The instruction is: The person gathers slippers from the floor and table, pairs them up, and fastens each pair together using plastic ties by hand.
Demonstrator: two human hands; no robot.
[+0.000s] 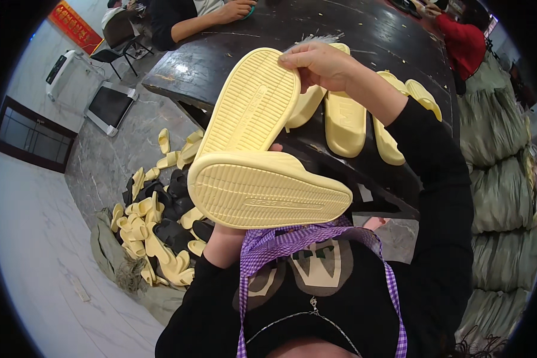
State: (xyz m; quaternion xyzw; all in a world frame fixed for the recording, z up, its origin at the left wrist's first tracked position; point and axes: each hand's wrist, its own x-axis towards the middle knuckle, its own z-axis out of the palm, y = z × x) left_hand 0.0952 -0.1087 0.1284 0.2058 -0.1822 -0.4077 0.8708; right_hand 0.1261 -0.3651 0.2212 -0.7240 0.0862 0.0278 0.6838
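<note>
Pale yellow ribbed-sole slipper (pixel 250 98), upper of two, is slanting in front of the person, sole facing the camera. Second pale yellow ribbed-sole slipper (pixel 268 194) is lying crosswise below it, sole also showing, covering its lower end in view. Both are sitting at the near side of one long, dark, glossy table (pixel 191 65), in front of the chest.

Hands: two. Right hand (pixel 319 65) is pinching the upper slipper's edge, thumb in front, other fingers curling behind. Left hand (pixel 275 147) is mostly hiding behind the pair, one bit of finger showing where they overlap; cannot tell how far it is spreading or exactly what it is gripping.

At least four more yellow slippers (pixel 345 128) are resting on the table; some are partly hiding behind the right arm. On the grey floor, left, one mixed heap is spreading: yellow moulded slippers (pixel 135 228) and black slippers (pixel 172 234), overlapping too much for counting.

Person is wearing one black long-sleeved top (pixel 364 271), one purple-and-white checked apron (pixel 292 238), one thin silver necklace (pixel 314 307).

Background: at least two other people are sitting round the table, one in a red sleeve (pixel 459 45). One red banner (pixel 74 27) is hanging upper left; grey-green bulging sacks (pixel 495 137) are stacking up at right.
</note>
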